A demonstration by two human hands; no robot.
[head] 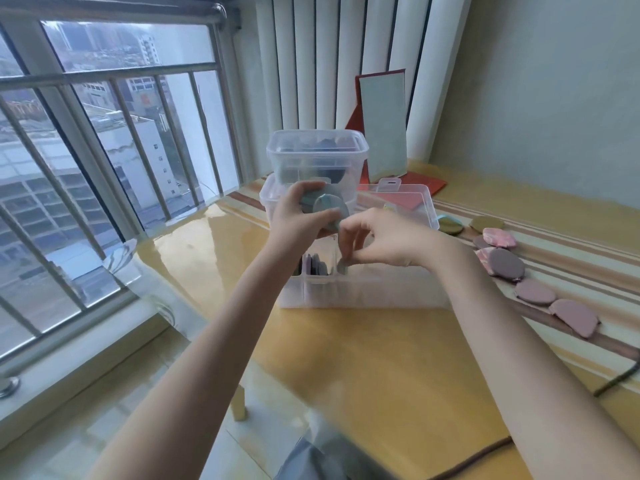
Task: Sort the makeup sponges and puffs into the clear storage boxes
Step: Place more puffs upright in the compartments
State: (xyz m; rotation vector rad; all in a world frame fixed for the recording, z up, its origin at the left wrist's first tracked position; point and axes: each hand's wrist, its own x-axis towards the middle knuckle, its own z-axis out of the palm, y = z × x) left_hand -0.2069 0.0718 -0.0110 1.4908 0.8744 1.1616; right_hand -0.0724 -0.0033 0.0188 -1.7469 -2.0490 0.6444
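Left hand (300, 216) fingers curl round stack of grey-green puffs (327, 207) above divided clear box (363, 285) on counter (381, 358). Right hand (377, 237) fingers pinch one puff down into compartment. Risk: loose stack slips, or puff snags on divider.

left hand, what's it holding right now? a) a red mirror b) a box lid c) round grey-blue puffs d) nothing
c: the left hand grips a small stack of round grey-blue puffs in front of the stacked clear boxes, while the right hand pinches something small and blurred over the divided clear box.
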